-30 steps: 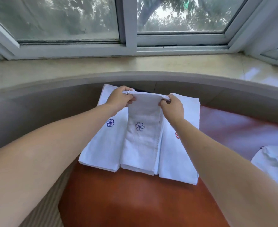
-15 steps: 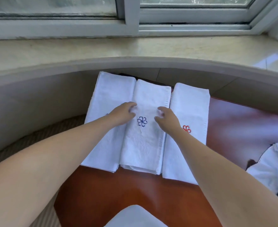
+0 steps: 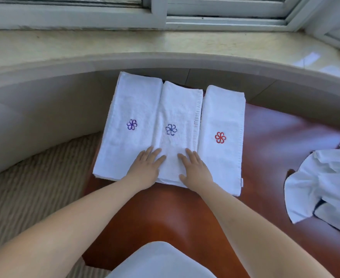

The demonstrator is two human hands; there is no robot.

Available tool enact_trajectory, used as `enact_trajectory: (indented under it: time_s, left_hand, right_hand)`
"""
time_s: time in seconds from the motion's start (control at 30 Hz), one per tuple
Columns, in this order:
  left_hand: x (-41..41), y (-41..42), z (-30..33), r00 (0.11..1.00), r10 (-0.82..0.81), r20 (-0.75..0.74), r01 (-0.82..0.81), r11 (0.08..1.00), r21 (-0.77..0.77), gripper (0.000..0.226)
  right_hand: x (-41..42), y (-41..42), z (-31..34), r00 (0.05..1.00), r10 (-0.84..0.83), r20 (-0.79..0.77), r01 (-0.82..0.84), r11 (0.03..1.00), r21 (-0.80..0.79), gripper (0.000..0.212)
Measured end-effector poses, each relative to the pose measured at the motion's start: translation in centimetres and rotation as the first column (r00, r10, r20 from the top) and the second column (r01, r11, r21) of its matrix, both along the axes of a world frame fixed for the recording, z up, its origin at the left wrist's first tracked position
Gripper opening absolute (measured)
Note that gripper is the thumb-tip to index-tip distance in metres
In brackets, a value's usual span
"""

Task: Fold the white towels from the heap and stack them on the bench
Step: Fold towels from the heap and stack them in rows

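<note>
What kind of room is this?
Probably a hotel or guest room, at a bay window. A curved stone sill runs under the window frame, a brown padded bench stands on carpet, and matching white towels bear embroidered flower logos.

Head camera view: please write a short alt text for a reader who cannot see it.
Two bare hands, the left hand and the right hand, press flat on the near end of the middle towel, one of three folded white towels lying side by side on a brown bench. An unfolded white heap lies at the right; a window sill runs behind.
</note>
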State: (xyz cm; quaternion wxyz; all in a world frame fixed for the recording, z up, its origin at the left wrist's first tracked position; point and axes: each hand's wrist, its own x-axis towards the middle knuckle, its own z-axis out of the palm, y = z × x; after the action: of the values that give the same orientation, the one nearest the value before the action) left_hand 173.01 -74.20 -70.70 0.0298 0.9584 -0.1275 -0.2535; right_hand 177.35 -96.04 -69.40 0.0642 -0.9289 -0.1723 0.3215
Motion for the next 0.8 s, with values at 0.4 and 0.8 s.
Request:
enact_trajectory:
  time_s: [0.4, 0.8]
  left_hand:
    - [-9.2, -4.0, 3.1, 0.975, 0.138, -0.172, -0.154, 0.985, -0.081, 0.066]
    - [-18.0, -25.0, 10.7, 0.999, 0.036, -0.006, -0.036, 0.995, -0.096, 0.068]
  right_hand:
    - [-10.0, -5.1, 3.9, 0.995, 0.025, -0.094, -0.029, 0.998, -0.048, 0.076]
    - [-23.9, -25.4, 10.8, 0.966, -0.226, 0.124, 0.219, 0.973, 0.069, 0.07]
